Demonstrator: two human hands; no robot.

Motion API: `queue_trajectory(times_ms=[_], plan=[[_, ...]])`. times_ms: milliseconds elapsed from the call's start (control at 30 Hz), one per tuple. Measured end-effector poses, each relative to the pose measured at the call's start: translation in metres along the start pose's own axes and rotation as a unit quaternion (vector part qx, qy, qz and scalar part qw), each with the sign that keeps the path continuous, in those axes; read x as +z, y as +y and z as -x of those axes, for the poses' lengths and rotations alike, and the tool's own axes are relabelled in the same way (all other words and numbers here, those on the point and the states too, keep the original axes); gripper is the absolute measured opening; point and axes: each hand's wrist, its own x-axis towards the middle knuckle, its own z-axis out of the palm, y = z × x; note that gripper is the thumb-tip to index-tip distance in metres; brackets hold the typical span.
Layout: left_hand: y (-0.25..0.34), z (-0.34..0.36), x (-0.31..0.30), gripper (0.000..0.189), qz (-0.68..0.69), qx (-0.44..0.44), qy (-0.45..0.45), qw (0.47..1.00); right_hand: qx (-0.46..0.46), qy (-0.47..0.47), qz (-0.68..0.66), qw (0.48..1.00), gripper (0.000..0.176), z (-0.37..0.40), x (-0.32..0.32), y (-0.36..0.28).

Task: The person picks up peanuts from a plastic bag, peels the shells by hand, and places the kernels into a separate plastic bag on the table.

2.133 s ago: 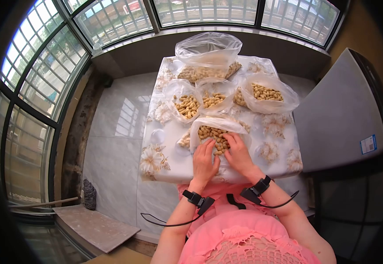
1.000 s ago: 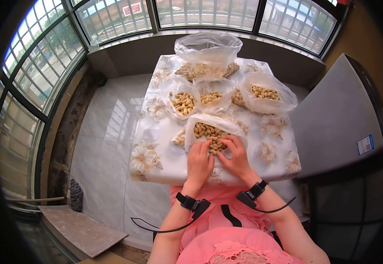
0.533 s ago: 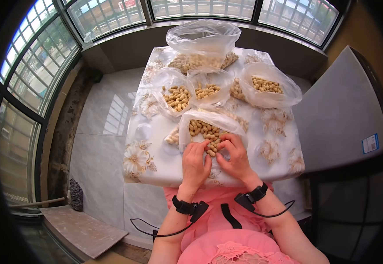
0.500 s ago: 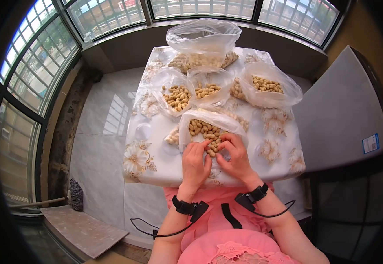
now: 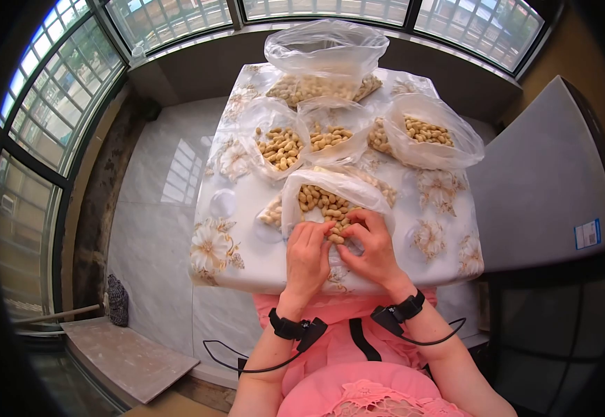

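At the floral-clothed table (image 5: 247, 260) by the windows (image 5: 52, 69) | we are pinching a peanut (image 5: 335, 238) with right hand (image 5: 375, 251) fingertips, left hand (image 5: 307, 256) fingers curling against it, grip unclear | peanut lying between both hands, at the near edge of the open bag (image 5: 330, 182).

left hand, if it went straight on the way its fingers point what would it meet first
Most likely the peanuts in the nearest open plastic bag: the left hand points away from the body, fingertips at the edge of that pile.
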Motion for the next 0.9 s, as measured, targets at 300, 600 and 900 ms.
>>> queue_trajectory(times_ms=[300,600,900], plan=[[-0.0024,0.0011,0.0007,0.034,-0.001,0.011,0.005,1.000,0.002,0.002,0.003,1.000,0.022,0.0016,0.0005,0.0009],[-0.0032,0.0034,0.0007,0.018,0.012,-0.005,0.006,1.000,0.004,-0.009,-0.005,1.000,0.021,0.0030,-0.0004,0.0042],[-0.0027,0.0028,0.0013,0.010,0.002,-0.001,0.009,1.000,-0.002,-0.008,-0.022,1.000,0.027,0.0035,-0.0009,0.0050]])
